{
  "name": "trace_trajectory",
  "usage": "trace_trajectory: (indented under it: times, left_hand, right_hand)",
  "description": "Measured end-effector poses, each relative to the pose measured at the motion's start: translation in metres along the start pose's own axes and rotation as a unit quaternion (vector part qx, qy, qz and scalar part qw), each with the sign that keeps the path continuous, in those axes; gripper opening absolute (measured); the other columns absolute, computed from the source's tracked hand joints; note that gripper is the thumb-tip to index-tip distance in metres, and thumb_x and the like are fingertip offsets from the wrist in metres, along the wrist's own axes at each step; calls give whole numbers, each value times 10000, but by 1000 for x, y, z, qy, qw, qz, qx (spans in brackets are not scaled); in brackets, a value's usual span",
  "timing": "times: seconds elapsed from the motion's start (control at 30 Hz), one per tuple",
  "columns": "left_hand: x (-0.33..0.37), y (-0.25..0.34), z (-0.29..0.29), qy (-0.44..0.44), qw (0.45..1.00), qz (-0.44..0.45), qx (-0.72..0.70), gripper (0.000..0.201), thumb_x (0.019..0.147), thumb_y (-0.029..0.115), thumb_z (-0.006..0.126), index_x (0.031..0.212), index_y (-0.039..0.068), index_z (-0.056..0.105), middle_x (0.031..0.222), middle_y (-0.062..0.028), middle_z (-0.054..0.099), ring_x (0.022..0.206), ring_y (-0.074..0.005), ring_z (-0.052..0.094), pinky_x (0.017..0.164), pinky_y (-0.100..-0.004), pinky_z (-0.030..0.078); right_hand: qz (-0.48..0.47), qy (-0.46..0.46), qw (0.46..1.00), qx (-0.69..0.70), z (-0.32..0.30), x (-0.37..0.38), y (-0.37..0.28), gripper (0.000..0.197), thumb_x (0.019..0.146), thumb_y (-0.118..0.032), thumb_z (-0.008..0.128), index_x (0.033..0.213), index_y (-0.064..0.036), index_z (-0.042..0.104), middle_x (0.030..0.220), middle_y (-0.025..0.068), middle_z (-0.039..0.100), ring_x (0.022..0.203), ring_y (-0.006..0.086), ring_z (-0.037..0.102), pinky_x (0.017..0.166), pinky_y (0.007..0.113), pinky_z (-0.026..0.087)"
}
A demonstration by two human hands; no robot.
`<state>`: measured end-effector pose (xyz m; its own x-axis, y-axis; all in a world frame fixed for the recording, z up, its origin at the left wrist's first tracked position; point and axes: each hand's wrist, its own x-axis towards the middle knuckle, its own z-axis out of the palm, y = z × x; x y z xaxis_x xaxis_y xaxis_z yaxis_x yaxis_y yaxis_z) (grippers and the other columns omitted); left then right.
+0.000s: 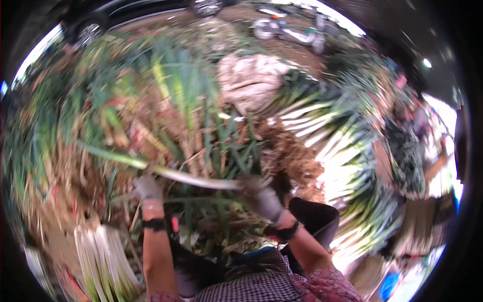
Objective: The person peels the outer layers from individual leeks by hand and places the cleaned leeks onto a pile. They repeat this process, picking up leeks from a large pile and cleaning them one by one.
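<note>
A long leek [201,180] with a white shank and green leaves lies across the space in front of me. My left hand [149,189], in a pale glove, is closed on it where the white turns green. Its leaf end points up to the left. My right hand [261,199], in a greyish glove and blurred by motion, is closed around the right end of the white shank. The fingers cover that end, so its roots are hidden. Loose green leaves [211,214] lie below the stalk, between my forearms.
Untrimmed leeks [188,110] stand densely at the left and ahead. Cleaned leeks [337,146] fan out at the right, beside brown root scraps [292,161]. More white stalks [105,251] lie at lower left. Beyond are a pale sack [249,80], a scooter [289,30] and a dark car [136,12].
</note>
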<state>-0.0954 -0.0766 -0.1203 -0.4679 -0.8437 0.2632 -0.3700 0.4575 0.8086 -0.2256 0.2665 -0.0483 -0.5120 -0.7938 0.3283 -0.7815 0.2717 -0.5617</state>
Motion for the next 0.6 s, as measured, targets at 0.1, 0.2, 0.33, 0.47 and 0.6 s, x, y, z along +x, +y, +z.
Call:
trace_trajectory:
  times: [0.1, 0.2, 0.33, 0.47, 0.6]
  left_hand:
    - [4, 116, 10, 51, 904, -137, -401, 231, 837, 79, 647, 1038, -19, 588, 890, -57, 592, 756, -167, 551, 687, -316, 477]
    - [18, 179, 48, 8, 978, 51, -204, 264, 834, -18, 608, 1079, -57, 517, 1008, -95, 560, 829, -164, 544, 741, -296, 459]
    - [-15, 323, 131, -184, 918, 167, -309, 404, 842, -6, 603, 1231, -31, 496, 1155, -102, 576, 985, -173, 570, 849, -301, 460]
    - [-41, 307, 166, -348, 877, 242, -226, 495, 825, 1, 614, 1299, -13, 471, 1279, -140, 542, 1166, -208, 528, 998, -331, 401]
    - [-68, 214, 144, -455, 874, 146, -93, 444, 782, 43, 664, 1207, -5, 549, 1146, -152, 615, 1064, -249, 598, 889, -331, 476]
  right_hand:
    - [297, -69, 905, 298, 62, -29, 18, 323, 943, -270, 514, 1184, -54, 522, 959, 82, 588, 784, 192, 566, 696, 333, 482]
    - [321, -21, 846, 426, 76, -27, 15, 285, 1006, -272, 427, 1148, -47, 528, 948, 1, 560, 817, 105, 519, 742, 295, 470]
    - [265, 143, 597, 743, 82, 0, 95, 282, 972, -165, 511, 1223, -39, 476, 992, 17, 572, 894, 114, 548, 817, 275, 475]
    - [200, 256, 605, 727, -16, 65, 160, 305, 933, -322, 571, 1077, -61, 510, 881, 21, 591, 783, 126, 571, 671, 255, 471]
    - [228, 427, 548, 682, -45, 94, 304, 176, 922, -229, 527, 976, -69, 579, 829, 45, 620, 731, 154, 577, 615, 294, 464]
